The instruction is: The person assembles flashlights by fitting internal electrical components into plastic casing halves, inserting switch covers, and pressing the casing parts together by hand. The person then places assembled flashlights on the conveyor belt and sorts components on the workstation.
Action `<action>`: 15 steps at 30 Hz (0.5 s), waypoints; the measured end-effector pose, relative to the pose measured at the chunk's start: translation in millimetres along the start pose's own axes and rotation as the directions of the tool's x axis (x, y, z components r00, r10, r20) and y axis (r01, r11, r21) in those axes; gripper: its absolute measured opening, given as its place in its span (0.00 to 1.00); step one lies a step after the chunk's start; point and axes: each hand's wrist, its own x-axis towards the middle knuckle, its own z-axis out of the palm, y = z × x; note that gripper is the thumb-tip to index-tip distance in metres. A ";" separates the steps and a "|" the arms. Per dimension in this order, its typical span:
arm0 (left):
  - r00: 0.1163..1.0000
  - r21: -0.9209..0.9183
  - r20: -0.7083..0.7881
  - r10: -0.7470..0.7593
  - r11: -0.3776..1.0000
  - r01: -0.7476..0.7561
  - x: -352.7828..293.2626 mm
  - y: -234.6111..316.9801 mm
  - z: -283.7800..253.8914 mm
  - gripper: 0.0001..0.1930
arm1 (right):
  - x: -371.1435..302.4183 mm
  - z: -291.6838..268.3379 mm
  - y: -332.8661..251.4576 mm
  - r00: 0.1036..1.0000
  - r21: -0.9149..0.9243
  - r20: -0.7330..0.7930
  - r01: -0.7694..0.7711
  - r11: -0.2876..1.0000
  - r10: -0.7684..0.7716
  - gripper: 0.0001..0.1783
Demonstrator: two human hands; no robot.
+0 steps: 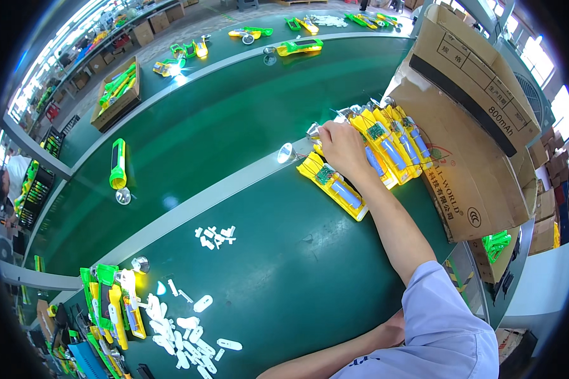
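My right hand (344, 148) reaches to the row of open yellow flashlight housings (395, 151) at the right. Its fingers are curled down, closed on the upper end of one flashlight, beside a silver reflector (313, 131); the hand covers most of this flashlight. Left of my wrist lies another open yellow flashlight (332, 184), with a green circuit board, a blue battery cell and thin wires; its wired reflector (287, 153) rests on the metal rail. My left hand (395, 323) is low in the view, mostly behind my right sleeve, its fingers hidden.
A large cardboard box (474, 151) stands right of the row. White plastic pieces (183, 335) and smaller white parts (215, 237) lie on the green table. Yellow-green flashlights (110, 303) are grouped at lower left. Beyond the rail, a green conveyor belt (234, 120) carries a flashlight (118, 164).
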 end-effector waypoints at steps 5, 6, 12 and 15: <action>1.000 -0.043 0.007 0.000 0.999 0.000 -4.3 -6.0 -3.4 0.31 | 4.5 -1.2 -5.9 0.996 0.141 0.056 -0.079 0.987 0.072 0.12; 1.000 -0.050 0.010 0.000 0.999 0.000 -2.6 -5.8 -4.7 0.31 | 4.9 -1.0 -8.3 0.993 0.190 0.069 -0.108 0.976 0.097 0.11; 0.998 -0.067 0.059 -0.009 0.998 0.013 0.1 -10.5 -3.4 0.31 | -0.1 -10.8 -8.3 0.992 0.152 0.119 -0.067 0.986 0.049 0.12; 0.995 -0.052 0.098 -0.026 0.998 0.031 -8.1 -13.6 -12.1 0.31 | -3.9 -7.4 -8.9 0.998 0.112 0.050 0.041 0.993 -0.046 0.11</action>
